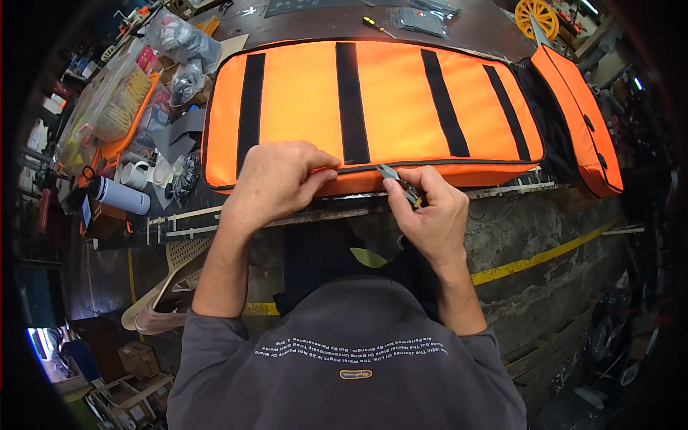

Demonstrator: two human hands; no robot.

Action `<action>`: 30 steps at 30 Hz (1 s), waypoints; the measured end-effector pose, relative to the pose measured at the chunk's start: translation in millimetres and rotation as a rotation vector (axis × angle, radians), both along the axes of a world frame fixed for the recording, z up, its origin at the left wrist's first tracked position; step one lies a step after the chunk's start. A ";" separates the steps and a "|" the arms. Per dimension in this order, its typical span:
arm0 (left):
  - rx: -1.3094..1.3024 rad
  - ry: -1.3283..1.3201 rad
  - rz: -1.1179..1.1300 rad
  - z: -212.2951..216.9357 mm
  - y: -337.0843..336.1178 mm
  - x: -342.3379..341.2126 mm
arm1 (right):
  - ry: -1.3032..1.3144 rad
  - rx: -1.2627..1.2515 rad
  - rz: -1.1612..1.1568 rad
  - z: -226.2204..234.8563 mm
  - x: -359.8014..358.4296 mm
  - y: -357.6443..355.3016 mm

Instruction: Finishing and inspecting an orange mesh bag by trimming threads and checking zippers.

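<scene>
While my left hand (276,183) presses flat, fingers loose, on the orange bag (373,107) at twelve o'clock, my right hand (430,208) pinches small snips (398,179) at its near edge.

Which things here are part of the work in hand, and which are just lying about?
In use: orange padded bag; small metal cutter in the right hand; left hand pressing the bag's front edge.

Lying about: screwdriver; white cups; plastic bags; yellow wheel.
</scene>
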State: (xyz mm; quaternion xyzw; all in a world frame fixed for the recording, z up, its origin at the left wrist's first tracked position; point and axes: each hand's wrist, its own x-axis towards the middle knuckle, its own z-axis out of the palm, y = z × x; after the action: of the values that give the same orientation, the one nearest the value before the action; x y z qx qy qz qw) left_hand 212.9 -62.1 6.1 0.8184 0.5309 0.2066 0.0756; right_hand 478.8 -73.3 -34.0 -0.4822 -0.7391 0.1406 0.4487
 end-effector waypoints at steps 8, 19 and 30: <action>-0.382 -0.087 0.055 9.4 16.7 -0.9 | -0.016 0.035 0.065 0.8 -13.7 1.1; -0.406 -0.407 -0.045 -16.6 27.0 -13.4 | -0.015 0.014 0.096 1.1 -20.9 2.3; -0.563 -0.683 -0.049 -22.4 25.2 -13.6 | 0.017 -0.021 0.127 -4.4 -36.5 16.1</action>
State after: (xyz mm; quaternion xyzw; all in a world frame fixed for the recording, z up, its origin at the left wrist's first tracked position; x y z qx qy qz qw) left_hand 199.3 -36.8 -16.2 0.6630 0.4916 0.3105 0.4715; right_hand 442.3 -57.2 -38.4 -0.4380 -0.7629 0.1805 0.4400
